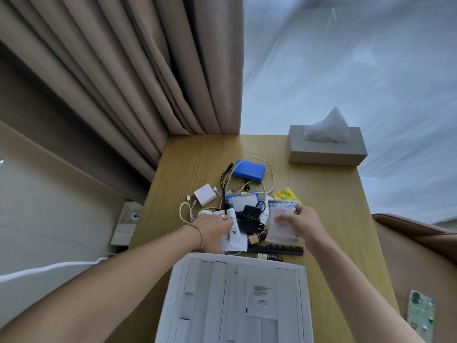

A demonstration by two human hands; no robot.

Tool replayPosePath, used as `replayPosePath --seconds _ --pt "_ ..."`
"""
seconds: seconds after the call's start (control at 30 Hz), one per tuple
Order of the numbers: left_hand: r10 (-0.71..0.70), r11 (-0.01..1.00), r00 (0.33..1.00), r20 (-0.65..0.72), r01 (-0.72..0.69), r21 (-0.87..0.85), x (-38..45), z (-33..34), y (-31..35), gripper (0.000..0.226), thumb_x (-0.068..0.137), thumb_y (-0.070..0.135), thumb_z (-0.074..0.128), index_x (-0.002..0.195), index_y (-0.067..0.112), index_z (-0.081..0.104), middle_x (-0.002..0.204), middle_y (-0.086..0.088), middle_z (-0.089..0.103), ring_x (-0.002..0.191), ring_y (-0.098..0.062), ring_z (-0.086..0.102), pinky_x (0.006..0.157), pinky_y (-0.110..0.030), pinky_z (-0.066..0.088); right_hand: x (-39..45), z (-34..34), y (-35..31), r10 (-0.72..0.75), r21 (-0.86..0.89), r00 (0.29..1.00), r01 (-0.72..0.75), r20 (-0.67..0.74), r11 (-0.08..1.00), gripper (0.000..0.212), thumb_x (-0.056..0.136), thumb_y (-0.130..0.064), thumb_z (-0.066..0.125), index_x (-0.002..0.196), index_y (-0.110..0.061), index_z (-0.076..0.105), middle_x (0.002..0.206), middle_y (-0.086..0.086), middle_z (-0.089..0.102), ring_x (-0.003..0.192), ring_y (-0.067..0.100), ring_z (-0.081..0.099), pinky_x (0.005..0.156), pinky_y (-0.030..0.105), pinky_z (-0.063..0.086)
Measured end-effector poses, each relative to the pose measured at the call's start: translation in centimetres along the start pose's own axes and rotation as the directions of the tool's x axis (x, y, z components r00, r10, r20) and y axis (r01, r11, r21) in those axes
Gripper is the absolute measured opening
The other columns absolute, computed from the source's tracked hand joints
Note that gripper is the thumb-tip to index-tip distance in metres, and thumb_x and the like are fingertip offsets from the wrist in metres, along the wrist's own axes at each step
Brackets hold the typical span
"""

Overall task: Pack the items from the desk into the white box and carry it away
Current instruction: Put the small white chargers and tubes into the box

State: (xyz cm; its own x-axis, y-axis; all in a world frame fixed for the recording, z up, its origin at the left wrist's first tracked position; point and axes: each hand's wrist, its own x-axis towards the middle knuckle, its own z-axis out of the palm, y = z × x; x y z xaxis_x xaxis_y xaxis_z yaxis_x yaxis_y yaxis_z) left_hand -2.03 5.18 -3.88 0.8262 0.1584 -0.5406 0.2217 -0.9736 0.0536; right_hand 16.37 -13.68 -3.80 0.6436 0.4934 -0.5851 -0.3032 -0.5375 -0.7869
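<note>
Reaching over the white box [237, 293], both arms stretch toward a heap of small items near the middle of the frame. The box sits open on the wooden bench [333, 219] at the lower centre, its near end cut off by the bottom edge; white paper inserts and a printed sachet lie inside.

At centre right, the right hand [305, 222] pinches a clear plastic pouch [282, 221] by its upper right corner, with the pouch just above the pile. At centre left, the left hand [212, 229] lies palm down with a ring on one finger and a thin band at the wrist, fingers curled over a white tube [232, 221] and some white paper; whether it truly grips the tube cannot be told through the blur.

Between the hands lies a black charger [251, 216] wrapped in its cord. Below it are a black comb [277, 249] and two small brown bottles [257, 237], close to the box's far rim. Higher up are a blue case [249, 169], a white power adapter [204, 194], tangled black and white cables [226, 181] and a yellow packet [286, 195].

A grey tissue box [326, 147] stands at the bench's far right corner. Beige curtains [123, 70] fill the upper left, and a phone [420, 315] lies on a tan seat at the lower right.
</note>
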Motion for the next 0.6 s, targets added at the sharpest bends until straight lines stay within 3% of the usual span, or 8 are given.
replayPosePath --seconds 0.1,0.2,0.3,0.4,0.53,0.6 --pt "0.098 0.987 0.994 -0.039 -0.092 0.131 0.7 0.6 0.2 0.065 0.07 0.065 0.065 0.114 0.021 0.047 0.106 -0.005 0.063 0.085 -0.025 0.059 0.063 -0.034 0.035 -0.9 0.0 -0.7 -0.001 0.067 1.0 0.0 0.016 0.998 0.023 0.077 -0.004 0.08 0.098 -0.004 0.071 0.095 0.019 0.076 0.078 0.029 0.073 0.069 0.038 0.059" --pt "0.142 0.967 0.989 -0.043 -0.129 0.219 1.1 1.4 0.4 0.064 0.082 0.052 0.063 0.132 0.017 0.042 0.112 -0.009 0.064 0.09 -0.027 0.062 0.061 -0.036 0.036 -1.5 -0.2 -0.9 0.003 0.1 1.0 -0.005 0.016 0.995 0.027 0.077 -0.005 0.081 0.102 -0.005 0.071 0.096 0.015 0.077 0.086 0.031 0.074 0.074 0.039 0.06" --pt "0.157 0.97 0.986 -0.061 -0.142 0.198 1.0 1.3 0.4 0.053 0.084 0.043 0.059 0.128 0.019 0.043 0.099 -0.006 0.065 0.079 -0.024 0.057 0.058 -0.035 0.037 -2.0 -0.4 -0.8 0.011 0.114 1.0 -0.012 0.01 0.993 0.03 0.077 -0.005 0.081 0.105 -0.005 0.071 0.098 0.016 0.077 0.088 0.032 0.075 0.076 0.041 0.06" --pt "0.136 0.978 0.986 -0.095 -0.119 0.169 0.8 1.1 0.5 0.048 0.085 0.033 0.053 0.13 0.02 0.042 0.083 -0.002 0.059 0.07 -0.021 0.051 0.057 -0.036 0.042 -2.9 -0.8 -0.9 0.026 0.144 1.0 -0.028 0.016 0.989 0.027 0.077 -0.003 0.081 0.103 -0.005 0.071 0.096 0.016 0.077 0.078 0.025 0.075 0.063 0.032 0.06" --pt "0.045 0.993 0.982 -0.182 -0.024 0.116 0.5 1.1 0.4 0.043 0.09 0.02 0.05 0.132 0.024 0.044 0.091 -0.006 0.063 0.071 -0.019 0.045 0.061 -0.036 0.045 -4.5 -0.9 -1.1 -0.004 0.195 0.999 -0.002 0.033 0.981 0.027 0.078 -0.001 0.079 0.104 -0.003 0.072 0.097 0.018 0.078 0.073 0.023 0.075 0.056 0.027 0.057" --pt "0.027 0.995 0.981 -0.19 -0.007 0.104 0.3 0.9 0.3 0.045 0.089 0.015 0.053 0.131 0.025 0.045 0.093 -0.007 0.064 0.072 -0.02 0.053 0.064 -0.036 0.051 -5.4 -0.9 -1.3 -0.022 0.216 0.998 0.01 0.051 0.976 0.028 0.079 -0.002 0.079 0.106 -0.005 0.072 0.097 0.015 0.078 0.076 0.023 0.076 0.057 0.028 0.057"
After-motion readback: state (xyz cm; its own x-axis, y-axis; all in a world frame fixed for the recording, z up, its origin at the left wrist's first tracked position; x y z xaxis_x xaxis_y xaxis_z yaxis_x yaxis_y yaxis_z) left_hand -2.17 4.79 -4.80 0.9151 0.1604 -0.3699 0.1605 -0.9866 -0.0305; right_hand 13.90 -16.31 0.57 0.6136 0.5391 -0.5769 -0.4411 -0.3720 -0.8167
